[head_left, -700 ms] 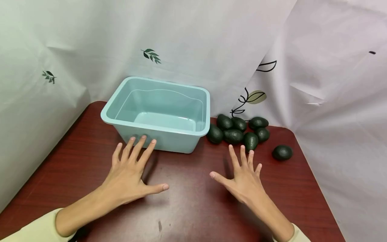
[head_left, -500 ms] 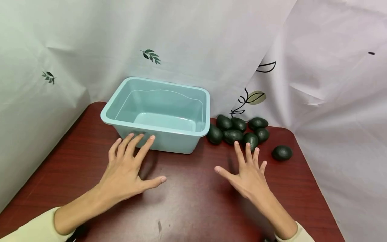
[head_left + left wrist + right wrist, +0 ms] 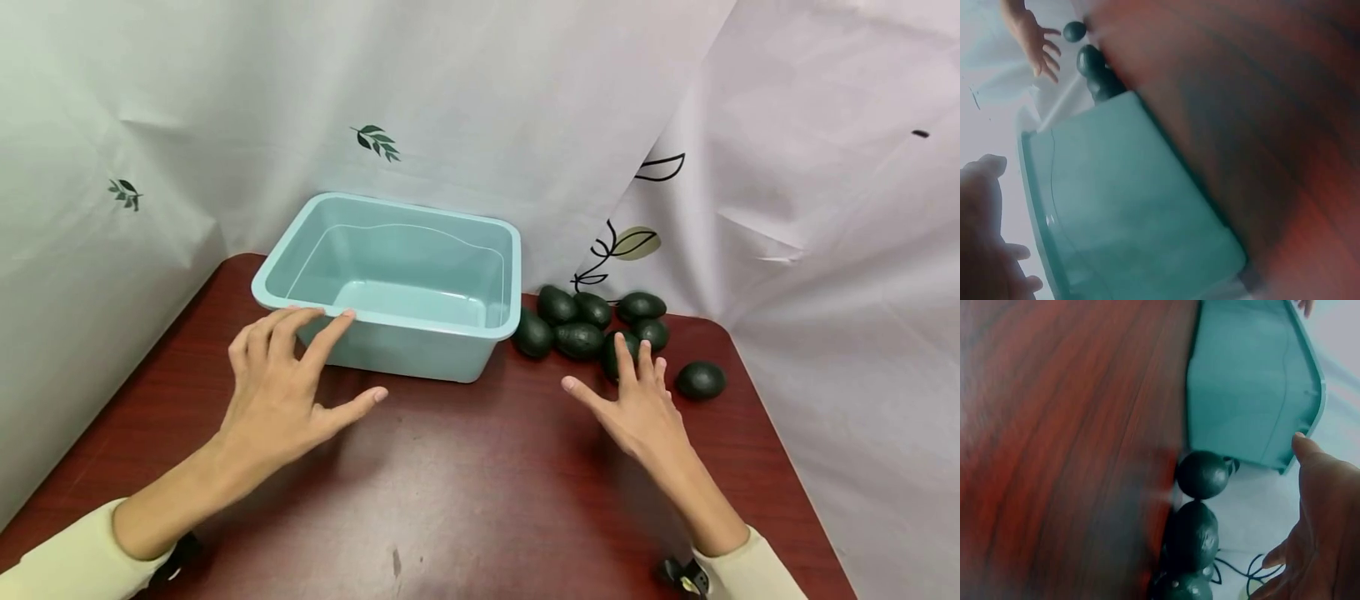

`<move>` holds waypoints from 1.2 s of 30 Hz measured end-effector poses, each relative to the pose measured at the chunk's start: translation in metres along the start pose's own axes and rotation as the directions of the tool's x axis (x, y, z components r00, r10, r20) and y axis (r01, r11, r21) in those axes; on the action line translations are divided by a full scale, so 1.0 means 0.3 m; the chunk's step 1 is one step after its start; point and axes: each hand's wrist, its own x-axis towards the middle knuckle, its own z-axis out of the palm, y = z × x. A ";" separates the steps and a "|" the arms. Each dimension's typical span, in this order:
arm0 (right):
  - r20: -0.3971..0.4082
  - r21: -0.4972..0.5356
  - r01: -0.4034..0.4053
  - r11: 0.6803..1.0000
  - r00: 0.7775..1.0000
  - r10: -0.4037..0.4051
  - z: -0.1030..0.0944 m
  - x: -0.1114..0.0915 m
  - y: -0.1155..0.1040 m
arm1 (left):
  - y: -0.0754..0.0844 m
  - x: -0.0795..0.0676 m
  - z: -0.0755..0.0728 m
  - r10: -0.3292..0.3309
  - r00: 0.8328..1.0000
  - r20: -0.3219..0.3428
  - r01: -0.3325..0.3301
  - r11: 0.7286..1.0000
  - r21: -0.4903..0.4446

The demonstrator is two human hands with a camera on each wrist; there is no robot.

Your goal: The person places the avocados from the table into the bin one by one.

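Note:
A light blue plastic tub [image 3: 412,346] stands at the back of the table, with nothing inside it. My left hand [image 3: 273,396] hovers before the tub's front left side, thumb spread and fingers loosely bent near the rim; whether they touch it I cannot tell. Several dark green avocados [image 3: 578,340] lie in a cluster to the right of the tub. Over the front of that cluster reaches my right hand [image 3: 647,408], fingers spread, holding nothing and partly covering one avocado. In the right wrist view, avocados [image 3: 1192,536] lie beyond the table surface, beside the right hand [image 3: 1322,531].
One avocado [image 3: 701,380] lies apart near the right edge of the dark red table [image 3: 465,483]. A white curtain [image 3: 465,100] with leaf prints hangs right behind the tub and avocados. Dark straps show at both wrists.
My left hand has moved left and up toward the tub's rim, its fingers bending more. The right hand has shifted right and forward over the avocados. Tub and avocados stay in place.

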 end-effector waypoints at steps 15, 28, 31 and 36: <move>0.005 -0.017 -0.036 0.999 0.999 0.036 -0.022 0.063 0.044 | -0.152 0.053 -0.026 0.052 0.997 -0.050 -0.056 0.996 -0.074; -0.021 0.071 -0.045 0.996 0.999 0.047 -0.028 0.131 0.099 | -0.174 0.080 -0.042 0.173 0.979 -0.105 -0.183 0.979 -0.095; -0.038 0.077 -0.032 0.996 0.999 0.035 -0.027 0.146 0.107 | -0.176 0.085 -0.046 0.179 0.979 -0.102 -0.188 0.978 -0.094; -0.056 0.075 -0.016 0.997 0.998 0.021 -0.026 0.168 0.123 | -0.177 0.091 -0.050 0.179 0.980 -0.090 -0.189 0.975 -0.117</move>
